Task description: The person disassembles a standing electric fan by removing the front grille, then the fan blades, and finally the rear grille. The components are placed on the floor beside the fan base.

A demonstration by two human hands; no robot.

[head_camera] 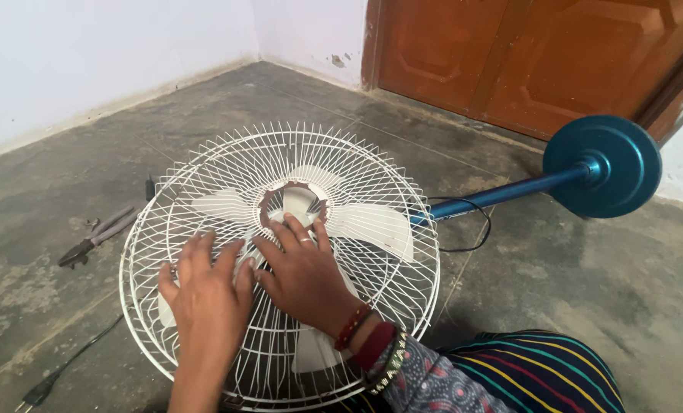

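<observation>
Head view: a pedestal fan is seen laid flat on a grey concrete floor (556,275), with both hands pressed onto its front guard.
Fan guard: the white wire grille (280,260) lies face up near the middle of the floor, just in front of the person; pale blades (376,226) are visible beneath it.
Hub: a round opening with a rust-brown ring (292,200) is seen at the centre of the grille.
Left hand: the left hand (208,294) is laid palm down on the near-left part of the grille, fingers (204,248) spread wide and flat, nothing grasped.
Right hand: the right hand (305,271) is laid just beside it, touching the wires, fingers (286,237) spread towards the hub, nothing grasped; a ring and red and dark bangles (368,340) are worn.
Stand: a blue pole (502,191) runs to a round blue base (605,164) by the wooden door (540,53).
Tool: pliers (97,237) lie left of the grille, apart from it.
Cable: a dark cord (74,363) trails across the floor at lower left.
</observation>
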